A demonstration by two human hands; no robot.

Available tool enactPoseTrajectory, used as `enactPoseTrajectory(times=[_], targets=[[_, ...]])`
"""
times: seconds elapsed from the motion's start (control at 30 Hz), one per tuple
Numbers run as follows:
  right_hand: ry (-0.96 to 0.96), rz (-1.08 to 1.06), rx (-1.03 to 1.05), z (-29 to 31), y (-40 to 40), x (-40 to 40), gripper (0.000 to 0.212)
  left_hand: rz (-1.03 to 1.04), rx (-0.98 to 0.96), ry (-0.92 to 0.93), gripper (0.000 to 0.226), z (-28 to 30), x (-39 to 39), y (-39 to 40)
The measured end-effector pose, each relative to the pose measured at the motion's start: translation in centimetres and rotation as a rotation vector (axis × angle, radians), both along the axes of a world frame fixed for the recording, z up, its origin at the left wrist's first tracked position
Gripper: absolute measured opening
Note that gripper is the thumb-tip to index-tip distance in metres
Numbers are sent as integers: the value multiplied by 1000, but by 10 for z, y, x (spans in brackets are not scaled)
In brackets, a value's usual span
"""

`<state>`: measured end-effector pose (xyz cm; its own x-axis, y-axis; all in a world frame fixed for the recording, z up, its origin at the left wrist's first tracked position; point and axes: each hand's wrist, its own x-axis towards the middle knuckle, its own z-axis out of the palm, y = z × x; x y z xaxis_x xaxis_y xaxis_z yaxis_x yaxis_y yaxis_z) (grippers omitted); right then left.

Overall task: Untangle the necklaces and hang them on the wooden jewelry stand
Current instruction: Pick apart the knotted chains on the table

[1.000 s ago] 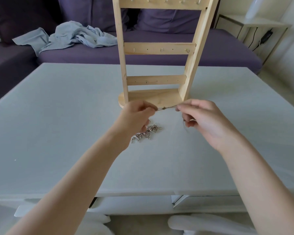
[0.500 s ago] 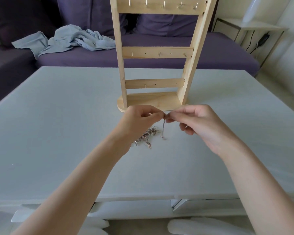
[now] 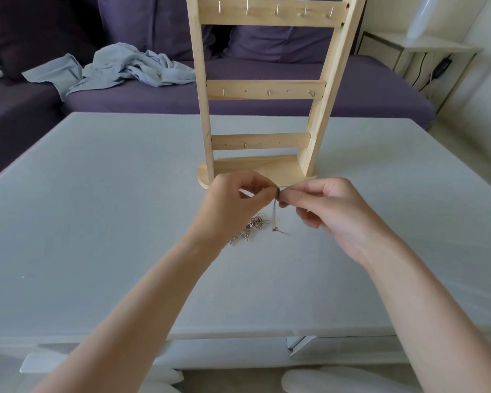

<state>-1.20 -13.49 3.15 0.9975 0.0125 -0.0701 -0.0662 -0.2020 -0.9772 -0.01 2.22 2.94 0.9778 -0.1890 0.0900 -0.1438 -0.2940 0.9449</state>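
Both hands have closed in since a second ago: then a short run of chain was stretched level between them, now their fingertips nearly meet and the chain hangs down.

Worktop [image 3: 97, 222], pale grey, carries everything. Wooden jewelry stand [image 3: 267, 89] upright at the far middle, three cross rails with small hooks, all hooks bare; its base just beyond the hands.

Left hand [image 3: 233, 205] and right hand [image 3: 329, 211] held above the worktop, in front of the stand base. Each grip pressed together, thumb against forefinger, pinching the same fine chain [image 3: 274, 214] at its top end.

From the pinch the chain drops nearly straight down, long axis vertical, its lower end touching or nearly touching the worktop. Tangled necklaces [image 3: 253, 225] lie in a heap just left of that end, below and partly behind the left hand. Whether the hanging chain is free of the heap: cannot tell.

Judgement: left hand is nearer the heap; hooks lie up and away from the pinch.
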Motion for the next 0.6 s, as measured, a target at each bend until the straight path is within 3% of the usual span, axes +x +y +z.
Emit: enactPoseTrajectory(times=[0.23, 0.4, 0.5, 0.6], targets=[[19, 8, 66, 2, 0, 0, 10, -27, 34, -93, 9, -2, 1, 0], [13, 36, -67, 4, -2, -1, 12, -50, 122, -165, 9, -3, 1, 0], [16, 37, -106, 4, -1, -1, 11, -64, 151, -205, 21, -3, 0, -2], [17, 34, -133, 5, -2, -1, 14, -86, 35, -96, 19, -1, -1, -3]])
